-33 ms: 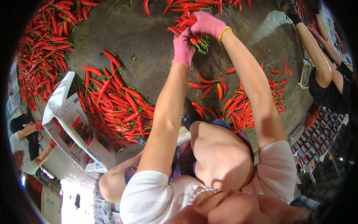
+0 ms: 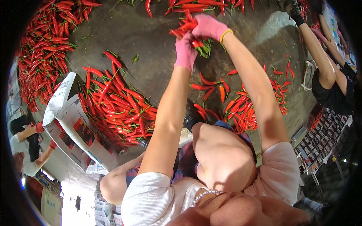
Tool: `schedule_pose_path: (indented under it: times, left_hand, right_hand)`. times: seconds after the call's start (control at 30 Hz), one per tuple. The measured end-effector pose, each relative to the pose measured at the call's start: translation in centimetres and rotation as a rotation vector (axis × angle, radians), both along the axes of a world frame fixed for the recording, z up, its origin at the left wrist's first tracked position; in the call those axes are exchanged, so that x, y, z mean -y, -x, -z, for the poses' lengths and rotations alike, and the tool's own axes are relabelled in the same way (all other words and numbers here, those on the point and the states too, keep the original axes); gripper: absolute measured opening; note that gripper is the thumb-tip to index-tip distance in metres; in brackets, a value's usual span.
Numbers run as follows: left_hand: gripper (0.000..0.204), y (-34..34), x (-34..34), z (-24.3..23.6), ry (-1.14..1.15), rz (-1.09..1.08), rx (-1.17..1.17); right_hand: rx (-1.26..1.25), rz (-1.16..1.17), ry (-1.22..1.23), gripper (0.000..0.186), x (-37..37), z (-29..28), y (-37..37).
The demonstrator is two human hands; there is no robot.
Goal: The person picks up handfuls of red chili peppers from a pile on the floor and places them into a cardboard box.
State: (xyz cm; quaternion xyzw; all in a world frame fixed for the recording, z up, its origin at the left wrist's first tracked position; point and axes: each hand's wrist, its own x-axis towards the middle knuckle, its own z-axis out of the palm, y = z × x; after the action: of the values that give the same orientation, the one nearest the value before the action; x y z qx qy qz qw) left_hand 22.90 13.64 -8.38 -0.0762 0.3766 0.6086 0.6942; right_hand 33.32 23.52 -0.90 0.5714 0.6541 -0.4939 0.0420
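Both my hands wear pink gloves and are stretched out over the dark floor. A bunch of red chili peppers (image 2: 185,26) is held between them, with its green stems (image 2: 204,49) pointing down and toward me. My left hand (image 2: 185,52) is closed round the near left side of the bunch. On its far right side, my right hand (image 2: 210,28), with a yellow cuff edge, is closed on it too. The gloves cover part of the bunch, and some fingertips are hidden.
A pile of red chilies (image 2: 120,105) lies left of my legs beside a newspaper-lined container (image 2: 81,124). Smaller chilies (image 2: 245,109) lie near my right knee, with a large heap (image 2: 45,52) at far left. Other people sit at both sides; one person's leg (image 2: 320,52) reaches in at right.
Both hands and the chili bunch have shifted very slightly toward me. The stems spread a little differently under my right hand.
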Motion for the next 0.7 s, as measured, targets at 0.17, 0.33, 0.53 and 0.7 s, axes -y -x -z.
schedule_pose_path:
  times: [0.17,0.33,0.53,0.7]
  left_hand:
    - [0.029,-0.6,3.0,-1.3,0.024,0.125,-0.029]
    - [0.031,-1.7,-2.7,-3.0,-0.11,0.083,-0.088]
    - [0.029,2.6,1.0,1.6,-0.06,-0.026,0.032]
    - [0.03,5.6,12.0,-1.4,-0.051,0.06,-0.153]
  right_hand:
    - [-0.288,0.119,0.358,0.032,3.0,1.6,-3.1]
    - [-0.342,0.204,-0.007,0.021,-0.7,-0.5,-4.3]
    - [-0.168,-0.125,-0.245,0.046,1.6,-0.1,2.4]
    - [-0.096,-0.071,-0.365,0.062,12.5,-0.4,5.5]
